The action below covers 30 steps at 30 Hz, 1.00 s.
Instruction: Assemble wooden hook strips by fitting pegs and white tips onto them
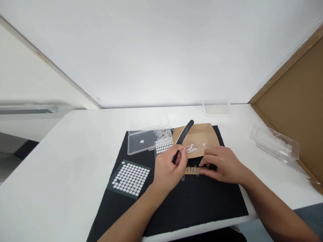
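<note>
My left hand [168, 169] is closed around a long black nail file [185, 132], which sticks up and away over a brown paper tray [202, 133]. The tray holds small white nail tips [193, 147]. My right hand [222, 164] rests on the black mat [191, 201] with its fingers pressed together on a thin brown strip [193, 170] that carries clear nail tips. The two hands sit close together, the strip between them.
A sheet of white adhesive dots [130, 177] lies on the mat's left side. An open clear plastic box [143, 141] with nail tips and a dot sheet lies behind it. A clear lid [277, 144] lies at the right, near a brown board [295, 101]. A clear tray [217, 109] is at the back.
</note>
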Each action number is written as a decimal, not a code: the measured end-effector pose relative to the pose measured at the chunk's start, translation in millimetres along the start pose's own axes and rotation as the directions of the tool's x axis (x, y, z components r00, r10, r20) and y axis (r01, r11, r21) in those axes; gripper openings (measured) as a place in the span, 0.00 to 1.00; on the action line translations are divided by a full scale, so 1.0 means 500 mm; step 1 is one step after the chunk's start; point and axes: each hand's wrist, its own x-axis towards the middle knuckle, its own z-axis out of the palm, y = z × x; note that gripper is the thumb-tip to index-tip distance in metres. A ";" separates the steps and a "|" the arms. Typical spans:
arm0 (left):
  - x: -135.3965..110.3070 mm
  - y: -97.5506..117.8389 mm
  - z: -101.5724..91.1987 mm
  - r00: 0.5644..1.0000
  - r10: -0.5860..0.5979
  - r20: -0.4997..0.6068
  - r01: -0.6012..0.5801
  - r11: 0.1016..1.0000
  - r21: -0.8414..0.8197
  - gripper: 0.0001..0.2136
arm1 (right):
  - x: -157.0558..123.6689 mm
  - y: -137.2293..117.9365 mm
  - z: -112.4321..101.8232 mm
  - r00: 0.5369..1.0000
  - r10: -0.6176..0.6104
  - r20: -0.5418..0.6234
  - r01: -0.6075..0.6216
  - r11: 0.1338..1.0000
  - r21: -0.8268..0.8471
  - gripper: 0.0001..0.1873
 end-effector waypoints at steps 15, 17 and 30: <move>0.000 -0.010 0.005 1.000 0.015 -0.010 -0.015 0.999 0.033 0.10 | 0.001 -0.004 0.018 0.991 0.048 0.122 -0.027 0.986 -0.164 0.21; 0.000 -0.009 0.004 1.000 0.015 -0.007 -0.014 0.999 0.038 0.10 | -0.001 -0.005 0.010 0.993 0.044 0.110 -0.028 0.989 -0.148 0.20; 0.018 -0.035 -0.014 0.991 0.117 -0.072 -0.092 0.955 0.282 0.11 | -0.006 0.002 0.001 0.996 -0.065 0.064 0.068 0.997 -0.047 0.09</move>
